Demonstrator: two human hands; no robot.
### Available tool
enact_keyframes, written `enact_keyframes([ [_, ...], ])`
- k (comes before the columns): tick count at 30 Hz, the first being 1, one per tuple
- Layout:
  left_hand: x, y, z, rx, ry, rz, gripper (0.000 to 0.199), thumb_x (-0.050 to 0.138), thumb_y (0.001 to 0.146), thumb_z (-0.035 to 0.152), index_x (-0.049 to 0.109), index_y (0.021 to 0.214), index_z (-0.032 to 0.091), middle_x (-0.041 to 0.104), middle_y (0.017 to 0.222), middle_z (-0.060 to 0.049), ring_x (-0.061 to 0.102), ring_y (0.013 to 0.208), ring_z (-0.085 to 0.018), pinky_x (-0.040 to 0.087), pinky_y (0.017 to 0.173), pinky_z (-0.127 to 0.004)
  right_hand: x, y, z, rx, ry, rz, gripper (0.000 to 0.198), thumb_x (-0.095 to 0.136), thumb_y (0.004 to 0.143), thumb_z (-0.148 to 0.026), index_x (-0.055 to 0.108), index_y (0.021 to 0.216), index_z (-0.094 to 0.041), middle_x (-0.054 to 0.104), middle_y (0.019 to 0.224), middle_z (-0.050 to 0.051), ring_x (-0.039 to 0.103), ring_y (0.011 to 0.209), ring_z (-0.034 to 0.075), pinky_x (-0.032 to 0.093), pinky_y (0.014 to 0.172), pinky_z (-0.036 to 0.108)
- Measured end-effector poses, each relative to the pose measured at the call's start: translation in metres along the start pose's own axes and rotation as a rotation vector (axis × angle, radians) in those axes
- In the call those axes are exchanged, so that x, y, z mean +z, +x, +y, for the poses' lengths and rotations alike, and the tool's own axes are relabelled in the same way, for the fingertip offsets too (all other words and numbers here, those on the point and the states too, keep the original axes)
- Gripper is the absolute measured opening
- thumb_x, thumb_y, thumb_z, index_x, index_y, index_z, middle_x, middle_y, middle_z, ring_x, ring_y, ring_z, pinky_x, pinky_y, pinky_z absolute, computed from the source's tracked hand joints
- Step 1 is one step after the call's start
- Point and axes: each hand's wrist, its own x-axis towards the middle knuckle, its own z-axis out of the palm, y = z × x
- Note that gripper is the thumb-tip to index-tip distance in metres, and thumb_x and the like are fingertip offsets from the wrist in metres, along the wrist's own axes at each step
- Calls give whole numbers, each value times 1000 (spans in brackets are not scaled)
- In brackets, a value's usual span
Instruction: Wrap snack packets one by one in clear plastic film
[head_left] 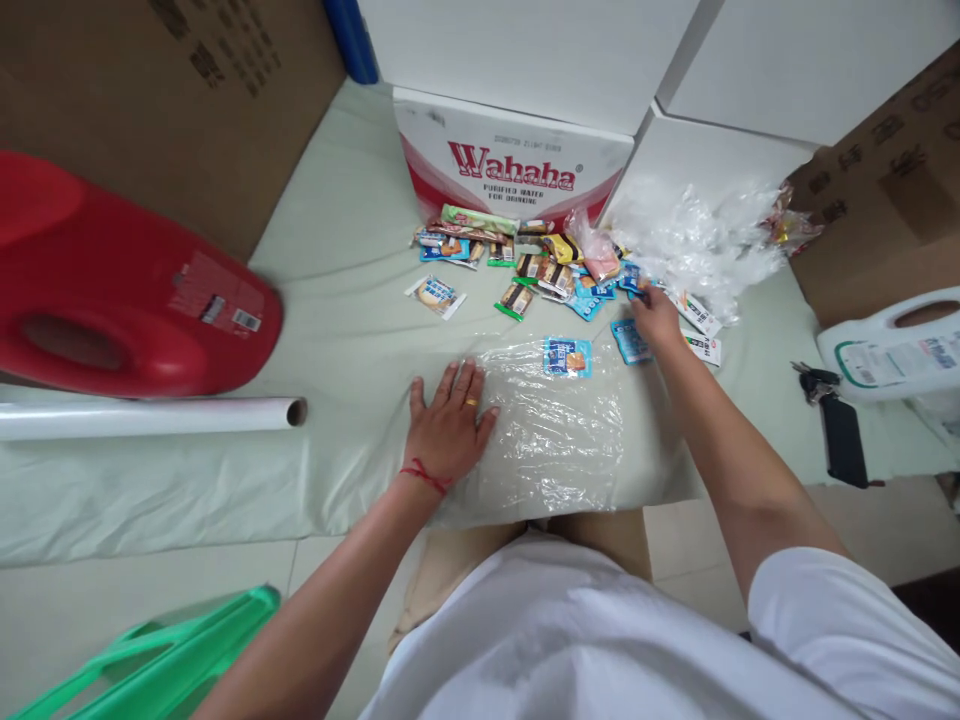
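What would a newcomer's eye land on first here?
Most likely the big red jug at the left, then the Wahaha carton standing behind the pile of wrapped snacks. Nearer, the left hand lies spread at the left edge of the clear plastic, and the right hand is at the pile's right side.

We see the clear plastic sheet (555, 440) glossy and crinkled against matt, lightly creased cloth (352, 310). We find the snack packets (556, 277) shiny and plastic-wrapped, the red jug (142, 275) smooth, faintly glossy plastic, and the brown carton (165, 130) matt cardboard.
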Motion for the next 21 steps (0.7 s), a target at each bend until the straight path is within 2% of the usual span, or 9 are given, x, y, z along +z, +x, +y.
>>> enact_keyframes([
  [4,-2,1,0,5,-5,-10,67,29,109,47,35,168,16,32,175,-14,29,164,-34,6,132,-72,-10,-2,-4,-62,-21,43,46,44,97,-30,71,127,-9,74,124,19,67,116,32,49,107,47],
  [6,-3,1,0,3,-10,-16,67,30,109,47,35,168,17,33,175,-14,30,164,-34,7,132,-72,-5,-4,-22,-112,-23,1,42,43,100,-33,74,120,-14,76,117,17,69,112,31,50,103,45],
  [8,-4,1,1,-6,-10,-24,67,31,108,47,35,169,18,33,175,-13,30,164,-34,7,132,-71,7,-4,-47,-128,-53,-51,41,46,103,-40,74,121,-16,77,114,16,69,110,33,51,100,45],
  [11,-5,2,1,-16,-3,-40,67,31,108,47,35,169,18,33,175,-13,30,164,-34,8,133,-71,27,2,-87,-84,-136,-54,58,47,104,-58,66,137,-14,72,130,23,65,123,39,50,103,50],
  [14,-5,2,1,-16,0,-43,67,30,108,48,35,169,18,33,175,-12,29,164,-34,9,133,-71,44,9,-118,-37,-204,-28,77,46,102,-69,60,143,-5,63,142,31,56,135,45,47,109,57],
  [17,-5,1,1,-17,0,-39,67,30,109,48,36,168,18,33,175,-12,29,164,-34,9,133,-71,49,13,-132,-30,-261,-54,77,54,101,-65,59,142,0,60,144,34,51,139,47,47,109,61],
  [21,-3,1,0,-11,-11,-17,66,31,109,48,37,168,19,32,175,-12,29,164,-33,6,134,-69,37,19,-122,-50,-291,-156,58,60,100,-48,65,140,-7,66,141,28,60,133,44,51,106,56],
])
